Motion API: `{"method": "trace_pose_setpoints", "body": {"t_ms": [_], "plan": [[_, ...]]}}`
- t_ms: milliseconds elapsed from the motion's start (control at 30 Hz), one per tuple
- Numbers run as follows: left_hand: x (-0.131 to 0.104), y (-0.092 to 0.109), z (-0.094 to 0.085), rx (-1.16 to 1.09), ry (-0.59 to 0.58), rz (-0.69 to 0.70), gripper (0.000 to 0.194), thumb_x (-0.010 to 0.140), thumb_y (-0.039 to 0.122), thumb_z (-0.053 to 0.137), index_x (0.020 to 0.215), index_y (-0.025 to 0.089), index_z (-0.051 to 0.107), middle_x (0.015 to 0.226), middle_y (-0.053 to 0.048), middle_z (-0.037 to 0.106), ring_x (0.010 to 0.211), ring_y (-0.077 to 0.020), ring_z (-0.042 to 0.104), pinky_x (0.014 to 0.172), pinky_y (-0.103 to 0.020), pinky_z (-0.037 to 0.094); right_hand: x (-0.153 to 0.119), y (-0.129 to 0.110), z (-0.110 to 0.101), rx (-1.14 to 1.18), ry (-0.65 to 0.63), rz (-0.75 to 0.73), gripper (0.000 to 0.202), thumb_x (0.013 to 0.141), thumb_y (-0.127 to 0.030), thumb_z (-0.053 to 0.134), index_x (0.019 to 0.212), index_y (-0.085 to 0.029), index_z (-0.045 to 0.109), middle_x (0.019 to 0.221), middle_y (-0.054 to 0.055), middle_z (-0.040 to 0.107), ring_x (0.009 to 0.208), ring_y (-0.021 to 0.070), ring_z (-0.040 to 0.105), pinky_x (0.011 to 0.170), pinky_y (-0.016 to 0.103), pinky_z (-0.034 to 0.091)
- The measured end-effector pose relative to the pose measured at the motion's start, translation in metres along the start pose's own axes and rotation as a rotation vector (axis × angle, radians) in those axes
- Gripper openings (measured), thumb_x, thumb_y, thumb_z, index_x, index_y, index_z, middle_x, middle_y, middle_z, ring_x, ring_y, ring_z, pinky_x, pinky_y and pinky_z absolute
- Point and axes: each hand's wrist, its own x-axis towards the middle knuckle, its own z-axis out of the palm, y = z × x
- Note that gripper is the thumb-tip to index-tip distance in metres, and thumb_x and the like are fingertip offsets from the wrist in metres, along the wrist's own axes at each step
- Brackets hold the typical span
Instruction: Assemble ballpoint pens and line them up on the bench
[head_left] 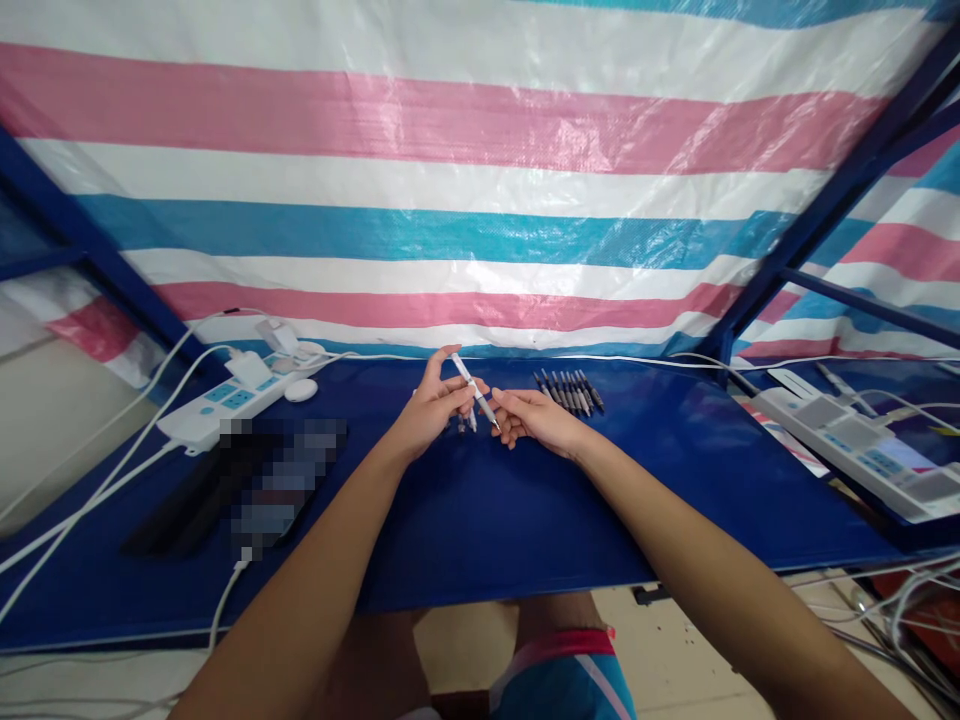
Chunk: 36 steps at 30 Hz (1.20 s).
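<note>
A white and grey pen (477,392) slants down to the right between my hands, above the blue table. My left hand (436,405) grips its barrel with thumb and fingers, the index finger raised at the pen's upper end. Close to the pen's lower tip is my right hand (526,418), its fingers curled in; whether anything small is between them is hidden. Under my left hand lie some pen-like pieces (471,420), partly covered by the fingers. Several dark pens (570,392) lie side by side in a row just behind my right hand.
A white power strip (217,402) with plugs stands at the left, beside a round white disc (301,390). A blurred-out phone-like device (319,455) lies in front, with a cable attached. At the right is another power strip (874,455). A striped sheet (480,240) hangs behind the blue table (510,540).
</note>
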Motion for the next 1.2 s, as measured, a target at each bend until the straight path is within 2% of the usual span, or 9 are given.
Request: {"method": "trace_pose_setpoints", "body": {"t_ms": [267, 500, 567, 733, 900, 967, 1033, 1133, 1200], "plan": [[-0.001, 0.001, -0.002, 0.020, 0.005, -0.001, 0.106, 0.091, 0.033, 0.084, 0.173, 0.035, 0.019, 0.110, -0.010, 0.080, 0.063, -0.0106, 0.056, 0.066, -0.028, 0.048, 0.000, 0.000, -0.001, 0.015, -0.003, 0.007, 0.051, 0.099, -0.068, 0.069, 0.098, -0.017, 0.074, 0.083, 0.007, 0.075, 0.064, 0.0149, 0.067, 0.059, 0.027, 0.057], [-0.002, 0.005, -0.002, 0.071, 0.026, 0.035, 0.086, 0.090, 0.035, 0.085, 0.164, 0.026, 0.042, 0.105, -0.010, 0.079, 0.066, -0.0110, 0.055, 0.066, -0.028, 0.045, -0.001, 0.000, 0.000, 0.019, -0.010, 0.016, 0.050, 0.102, -0.066, 0.067, 0.104, -0.017, 0.076, 0.081, 0.007, 0.075, 0.063, 0.0143, 0.067, 0.059, 0.026, 0.056], [-0.001, 0.004, -0.002, 0.056, 0.035, 0.032, 0.087, 0.090, 0.036, 0.084, 0.165, 0.027, 0.042, 0.105, -0.010, 0.079, 0.065, -0.0112, 0.055, 0.064, -0.028, 0.043, 0.000, 0.000, 0.000, 0.016, -0.008, 0.023, 0.050, 0.102, -0.066, 0.067, 0.104, -0.016, 0.076, 0.081, 0.007, 0.075, 0.064, 0.0142, 0.067, 0.059, 0.025, 0.056], [0.000, 0.002, -0.002, -0.060, 0.067, 0.027, 0.101, 0.089, 0.032, 0.085, 0.173, 0.030, 0.029, 0.105, -0.009, 0.078, 0.062, -0.0104, 0.051, 0.062, -0.029, 0.040, 0.000, 0.000, -0.001, 0.010, -0.006, 0.026, 0.051, 0.103, -0.066, 0.066, 0.110, -0.016, 0.077, 0.081, 0.007, 0.076, 0.064, 0.0148, 0.067, 0.060, 0.026, 0.057], [0.002, 0.011, -0.003, -0.162, 0.126, 0.014, 0.093, 0.084, 0.027, 0.087, 0.165, 0.020, 0.043, 0.100, -0.010, 0.078, 0.061, -0.0101, 0.048, 0.060, -0.028, 0.038, -0.001, -0.001, -0.001, 0.004, 0.003, 0.037, 0.050, 0.104, -0.064, 0.065, 0.108, -0.016, 0.076, 0.081, 0.007, 0.076, 0.063, 0.0142, 0.067, 0.059, 0.025, 0.057], [0.005, 0.013, -0.007, -0.202, 0.164, 0.017, 0.093, 0.081, 0.027, 0.086, 0.164, 0.018, 0.045, 0.098, -0.009, 0.077, 0.061, -0.0102, 0.048, 0.061, -0.028, 0.039, -0.001, -0.002, 0.000, -0.004, -0.005, 0.035, 0.051, 0.104, -0.064, 0.064, 0.108, -0.015, 0.077, 0.080, 0.007, 0.075, 0.063, 0.0140, 0.067, 0.059, 0.025, 0.056], [0.008, 0.012, -0.015, -0.191, 0.245, 0.043, 0.100, 0.080, 0.027, 0.083, 0.168, 0.019, 0.037, 0.093, -0.006, 0.075, 0.061, -0.0107, 0.048, 0.060, -0.027, 0.040, -0.001, -0.002, 0.000, -0.008, -0.011, 0.033, 0.052, 0.104, -0.065, 0.064, 0.109, -0.015, 0.078, 0.080, 0.007, 0.075, 0.062, 0.0142, 0.067, 0.060, 0.026, 0.056], [0.011, 0.006, -0.037, 0.030, 0.420, 0.082, 0.103, 0.083, 0.031, 0.074, 0.173, 0.023, 0.026, 0.086, 0.000, 0.071, 0.059, -0.0127, 0.050, 0.058, -0.027, 0.040, -0.001, -0.001, 0.001, -0.001, -0.008, 0.034, 0.055, 0.104, -0.068, 0.062, 0.107, -0.015, 0.078, 0.079, 0.007, 0.075, 0.062, 0.0144, 0.066, 0.059, 0.026, 0.056], [0.011, 0.002, -0.057, 0.310, 0.537, 0.088, 0.080, 0.089, 0.037, 0.067, 0.164, 0.022, 0.045, 0.091, -0.002, 0.072, 0.065, -0.0161, 0.056, 0.063, -0.029, 0.044, -0.001, -0.001, 0.002, 0.000, -0.009, 0.036, 0.057, 0.104, -0.069, 0.060, 0.106, -0.015, 0.078, 0.080, 0.008, 0.075, 0.062, 0.0145, 0.066, 0.059, 0.026, 0.056]]}}
